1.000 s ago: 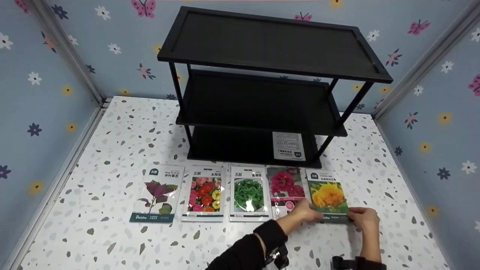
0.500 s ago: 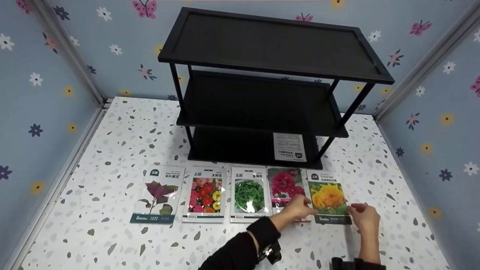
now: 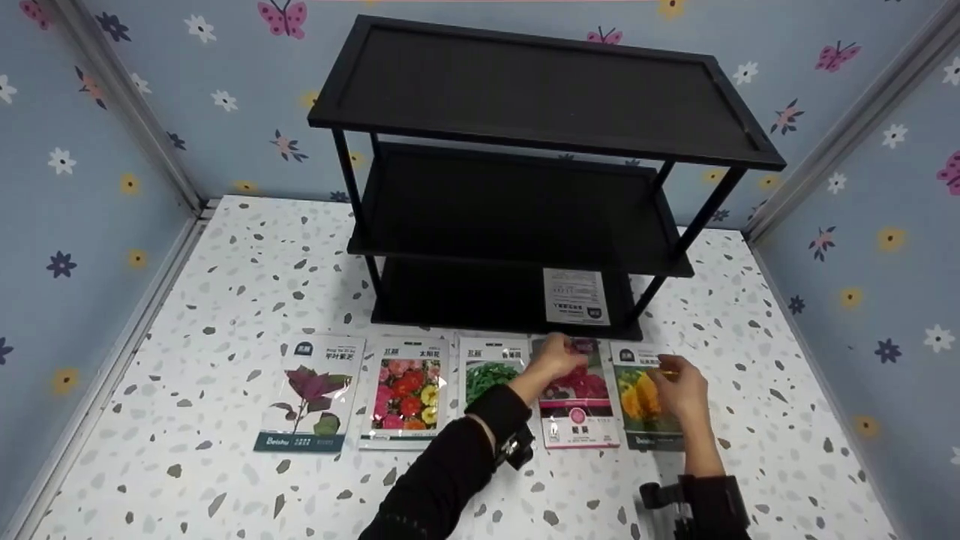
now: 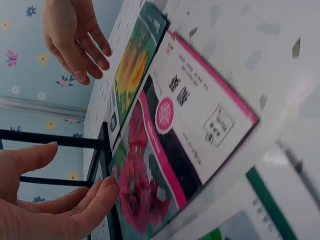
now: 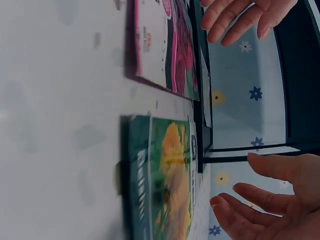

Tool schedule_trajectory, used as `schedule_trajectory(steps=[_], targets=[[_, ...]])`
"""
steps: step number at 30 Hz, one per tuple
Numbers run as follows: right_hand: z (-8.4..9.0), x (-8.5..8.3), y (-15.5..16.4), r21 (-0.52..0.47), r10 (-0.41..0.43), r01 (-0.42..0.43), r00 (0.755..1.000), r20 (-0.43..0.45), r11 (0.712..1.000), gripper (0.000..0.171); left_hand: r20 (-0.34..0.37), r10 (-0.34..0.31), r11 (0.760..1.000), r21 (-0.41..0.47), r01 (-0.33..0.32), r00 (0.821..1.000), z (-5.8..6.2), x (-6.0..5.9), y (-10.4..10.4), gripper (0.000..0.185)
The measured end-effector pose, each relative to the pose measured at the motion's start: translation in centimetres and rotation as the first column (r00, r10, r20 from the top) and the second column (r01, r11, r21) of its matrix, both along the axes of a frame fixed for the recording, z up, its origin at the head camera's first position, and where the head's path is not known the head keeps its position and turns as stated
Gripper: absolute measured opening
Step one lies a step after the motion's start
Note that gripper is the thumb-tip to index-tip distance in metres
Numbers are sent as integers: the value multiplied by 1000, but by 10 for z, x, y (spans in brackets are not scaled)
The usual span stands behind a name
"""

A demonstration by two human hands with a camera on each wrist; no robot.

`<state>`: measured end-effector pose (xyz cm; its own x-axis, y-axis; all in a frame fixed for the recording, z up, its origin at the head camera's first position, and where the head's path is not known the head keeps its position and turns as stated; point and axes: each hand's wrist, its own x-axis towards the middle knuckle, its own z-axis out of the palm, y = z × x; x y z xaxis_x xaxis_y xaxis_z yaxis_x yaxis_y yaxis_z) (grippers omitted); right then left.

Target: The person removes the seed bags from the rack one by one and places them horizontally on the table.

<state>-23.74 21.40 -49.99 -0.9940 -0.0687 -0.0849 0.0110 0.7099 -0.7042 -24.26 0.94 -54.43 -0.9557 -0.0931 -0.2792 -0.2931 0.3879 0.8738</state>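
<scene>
On the speckled tabletop (image 3: 225, 247), running left to right, five seed packets are lying in a row: the purple-leaf packet (image 3: 311, 394), the mixed-flower packet (image 3: 406, 394), the green-herb packet (image 3: 484, 367), then my two. My left hand (image 3: 556, 355) is hovering at the top edge of the pink-flower packet (image 3: 577, 409), fingers straight and a little apart, holding nothing; the left wrist view is showing them just off the plastic (image 4: 150, 185), though contact is hard to call from here. My right hand (image 3: 679, 386) is hanging over the yellow-flower packet (image 3: 637, 405), fingers loose and spread, empty too, with the packet flat beneath (image 5: 165, 175).

I'm judging these two as feather-light, thin and floppy, with a glossy sleeve that will probably be slipping under a flat press. They're lying side by side, edges nearly touching, so a pinch at a free corner or the top edge looks like the best hold.

Right behind the row, the black three-tier shelf (image 3: 540, 90) is standing close, its bottom tier and white label (image 3: 575, 296) crowding the top edges. Flowered walls (image 3: 862, 247) are closing in both sides.
</scene>
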Motion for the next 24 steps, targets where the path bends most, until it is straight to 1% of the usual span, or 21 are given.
schedule_trajectory(steps=[1, 2, 3, 4, 5, 6, 8, 9, 10, 11, 12, 13, 14, 15, 17, 18, 19, 20, 21, 22, 24], targets=[[0, -5, -4, -12, -3, 3, 1000, -7, 1000, 40, -12, 25, 1000, -1, -25, 1000, 12, 2, -6, 44], [-1, -10, -8, -23, 0, -1, 1000, -17, 1000, 40, -25, 51, 999, -17, -52, 998, 14, 0, -10, 45], [-1, -15, -13, -36, 7, -8, 999, -33, 999, 40, -8, 77, 996, -46, -77, 997, 16, -5, -14, 47], [-1, -19, -18, -48, 18, -21, 998, -59, 999, 39, -38, 98, 993, -57, -100, 994, 19, -7, -17, 48], [-1, -23, -22, -48, 32, -36, 996, -81, 998, 39, -77, 121, 991, -54, -126, 990, -4, -22, -19, 49], [0, -27, -27, -44, 44, -48, 995, -93, 998, 39, -110, 143, 988, -50, -149, 984, -32, -40, -22, 50], [1, -36, -37, -45, 59, -64, 992, -109, 997, 39, -141, 177, 983, -33, -183, 974, -93, -79, -25, 60], [0, -41, -41, -43, 67, -72, 991, -115, 996, 39, -142, 190, 981, -7, -193, 971, -113, -93, -28, 66], [-4, -48, -42, -40, 76, -81, 990, -116, 996, 40, -130, 193, 981, 18, -192, 973, -127, -103, -31, 71], [-5, -53, -45, -46, 94, -100, 989, -116, 994, 41, -116, 198, 980, 52, -193, 973, -151, -118, -34, 76], [-18, -67, -43, -48, 102, -110, 983, -149, 993, 39, -97, 200, 978, 71, -194, 975, -150, -120, -37, 80], [-36, -84, -39, -53, 101, -112, 978, -180, 992, 39, -86, 201, 976, 99, -192, 976, -144, -118, -40, 83], [-49, -100, -37, -37, 106, -113, 980, -166, 993, 41, -65, 197, 973, 134, -187, 978, -134, -115, -44, 83], [-68, -118, -33, -11, 109, -113, 976, -186, 993, 42, -65, 204, 968, 160, -191, 977, -123, -110, -46, 83], [-108, -155, -26, 42, 105, -98, 967, -231, 994, 45, -38, 212, 955, 220, -199, 977, -96, -100, -51, 80], [-131, -176, -22, 81, 88, -70, 964, -250, 994, 48, -26, 223, 952, 220, -212, 975, -79, -92, -51, 77], [-144, -189, -22, 114, 68, -42, 968, -240, 993, 51, -32, 233, 948, 232, -219, 972, -74, -92, -52, 75], [-153, -199, -23, 149, 58, -24, 971, -232, 989, 53, -13, 233, 941, 255, -222, 972, -71, -92, -53, 75], [-164, -210, -21, 158, 62, -25, 971, -231, 987, 55, -39, 254, 938, 255, -236, 966, -75, -95, -52, 74], [-170, -218, -21, 165, 55, -19, 975, -217, 986, 55, -8, 255, 933, 266, -244, 967, -73, -97, -51, 75], [-178, -230, -21, 173, 40, -9, 984, -175, 985, 57, 6, 272, 922, 284, -262, 962, -75, -102, -48, 75]])
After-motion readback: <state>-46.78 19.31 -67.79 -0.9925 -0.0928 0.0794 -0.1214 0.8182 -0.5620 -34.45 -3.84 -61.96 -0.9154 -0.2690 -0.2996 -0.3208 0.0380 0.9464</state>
